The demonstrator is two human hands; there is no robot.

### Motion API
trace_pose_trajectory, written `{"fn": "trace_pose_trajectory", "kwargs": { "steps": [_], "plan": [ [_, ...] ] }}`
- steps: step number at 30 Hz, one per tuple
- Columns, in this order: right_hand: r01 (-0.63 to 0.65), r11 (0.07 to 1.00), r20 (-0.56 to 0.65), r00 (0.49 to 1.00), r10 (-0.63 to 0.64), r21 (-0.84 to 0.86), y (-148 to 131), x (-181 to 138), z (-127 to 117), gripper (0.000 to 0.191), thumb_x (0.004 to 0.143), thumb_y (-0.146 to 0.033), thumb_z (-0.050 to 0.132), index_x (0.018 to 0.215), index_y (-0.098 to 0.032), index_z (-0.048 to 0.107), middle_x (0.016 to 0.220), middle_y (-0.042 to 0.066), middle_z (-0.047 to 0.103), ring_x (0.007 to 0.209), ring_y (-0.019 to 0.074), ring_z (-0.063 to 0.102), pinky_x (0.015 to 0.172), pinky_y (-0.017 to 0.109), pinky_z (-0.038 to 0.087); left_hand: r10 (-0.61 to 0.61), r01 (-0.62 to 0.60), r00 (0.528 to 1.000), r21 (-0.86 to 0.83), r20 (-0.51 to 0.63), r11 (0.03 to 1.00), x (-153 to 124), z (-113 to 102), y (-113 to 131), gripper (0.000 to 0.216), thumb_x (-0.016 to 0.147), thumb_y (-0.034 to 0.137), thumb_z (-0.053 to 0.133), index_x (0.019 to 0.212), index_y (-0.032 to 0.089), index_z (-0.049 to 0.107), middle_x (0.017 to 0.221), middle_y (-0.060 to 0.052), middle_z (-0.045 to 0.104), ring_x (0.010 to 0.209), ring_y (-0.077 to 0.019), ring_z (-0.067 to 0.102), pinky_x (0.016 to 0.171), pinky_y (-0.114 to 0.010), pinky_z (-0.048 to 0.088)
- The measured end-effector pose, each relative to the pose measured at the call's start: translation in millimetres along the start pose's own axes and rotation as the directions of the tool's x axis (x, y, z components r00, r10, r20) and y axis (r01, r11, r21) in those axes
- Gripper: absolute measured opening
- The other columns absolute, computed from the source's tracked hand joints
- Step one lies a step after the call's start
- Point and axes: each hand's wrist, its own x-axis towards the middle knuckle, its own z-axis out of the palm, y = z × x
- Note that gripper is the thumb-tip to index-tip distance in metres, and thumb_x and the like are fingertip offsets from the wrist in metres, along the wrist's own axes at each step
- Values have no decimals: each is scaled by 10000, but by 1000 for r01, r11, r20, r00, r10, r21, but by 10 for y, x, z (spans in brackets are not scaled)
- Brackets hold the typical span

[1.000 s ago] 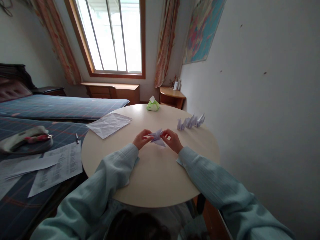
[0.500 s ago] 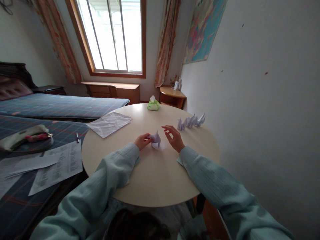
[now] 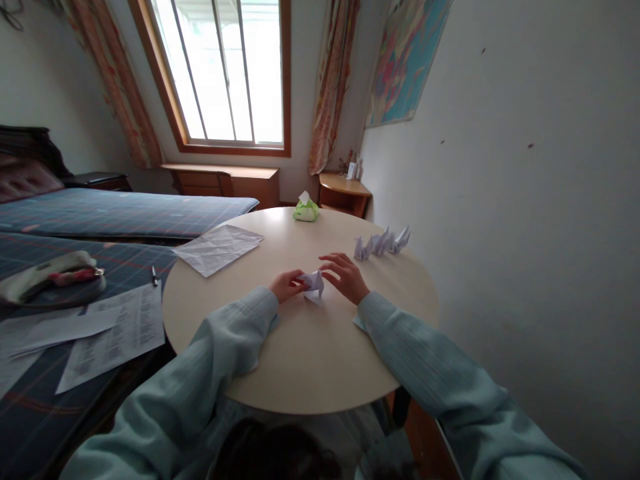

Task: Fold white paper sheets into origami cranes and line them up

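A small folded piece of pale lilac paper sits on the round beige table, between my two hands. My left hand pinches its left side with closed fingers. My right hand rests over its right side, fingers curled down onto the paper. Both arms wear light blue sleeves.
A row of finished folded paper figures stands at the table's far right. A creased white sheet lies at the far left, a green tissue pack at the back. Beds with papers, a pen and a pouch are on the left; a wall is on the right.
A second ago both hands held the paper spread wide. My right hand let go and lifted open, and has now come back down onto the more compact folded paper.
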Motion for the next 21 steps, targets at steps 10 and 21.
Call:
{"fn": "trace_pose_trajectory", "kwargs": {
  "steps": [10, 21],
  "plan": [
    [-160, 987, 294, 942, 161, -30, 0, -17, 35, 122, 766, -196, 441, 705, -180, 546, 698, 43, 569, 681, 137, 485, 628, 238, 342, -2, 5, 1000, -80, 32, 997, 6, 15, -2, 353, 575, 426, 623, 703, 127, 486, 696, -28, 573, 675, -128, 563, 645, -261, 443],
    [-634, 709, 619, 700, 356, 310, 8, -10, 123, 189, 708, -197, 354, 540, -157, 430, 448, -43, 390, 416, 63, 329, 426, 191, 234, 19, -19, 1000, -2, 8, 1000, -5, 43, -45, 254, 656, 359, 563, 716, 153, 428, 674, -3, 549, 625, -103, 547, 534, -198, 418]
  ]
}}
